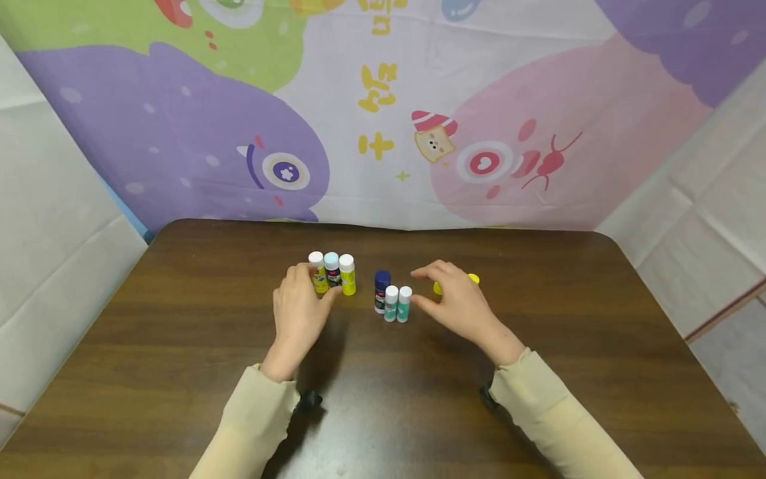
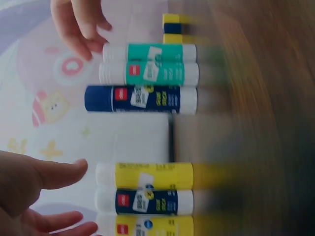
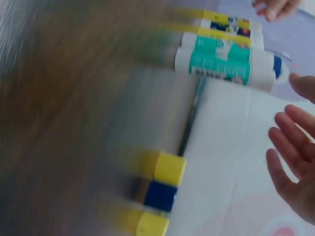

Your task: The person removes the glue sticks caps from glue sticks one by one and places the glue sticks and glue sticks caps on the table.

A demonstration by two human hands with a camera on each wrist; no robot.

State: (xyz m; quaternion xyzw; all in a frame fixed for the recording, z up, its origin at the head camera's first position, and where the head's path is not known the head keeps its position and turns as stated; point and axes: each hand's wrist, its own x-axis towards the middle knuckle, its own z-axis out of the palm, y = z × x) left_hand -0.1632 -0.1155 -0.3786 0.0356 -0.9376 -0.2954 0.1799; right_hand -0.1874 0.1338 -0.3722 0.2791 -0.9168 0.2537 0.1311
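Observation:
Three upright glue sticks stand in a row by my left hand [image 1: 299, 303]: a yellow one [image 1: 348, 283], a navy one with a pale cap [image 1: 332, 259], and another yellow one [image 2: 155, 226]. The thumb and fingers of that hand are spread near their caps, holding nothing. Mid-table, a navy-capped glue stick [image 1: 382, 283] stands beside two teal glue sticks [image 1: 391, 306] with white caps. To their right is my right hand [image 1: 455, 303], fingers apart and empty, its thumb tip close to the nearest teal stick in the head view.
Behind my right hand, partly hidden in the head view, sit two yellow blocks [image 3: 170, 168] with a navy block [image 3: 160, 195] between them. The brown wooden table [image 1: 383, 412] ends at a cartoon-printed cloth [image 1: 371, 186]. White panels [image 1: 54, 199] flank both sides.

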